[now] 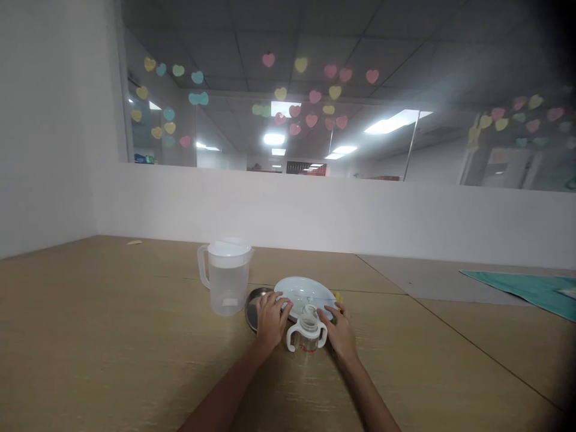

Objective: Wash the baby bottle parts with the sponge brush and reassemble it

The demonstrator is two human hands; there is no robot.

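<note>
A clear bottle (308,341) with a white collar and two white side handles stands uncapped on the table, between my hands. My left hand (271,321) is just left of it, fingers curved and apart over the near left rim of a white plate (292,288). On the other side, my right hand (341,335) has its thumb and fingers spread by the bottle's right handle and the plate's right edge. Whether either hand touches the plate is unclear. A small pale piece (310,310) shows just behind the bottle's mouth; its kind cannot be made out.
Left of the plate stands a translucent lidded pitcher (228,291). A round metal dish (252,309) is partly behind my left hand. Something yellow (339,297) peeks out past the plate's right edge. A teal cloth (522,291) lies far right; a windowed wall closes off the back.
</note>
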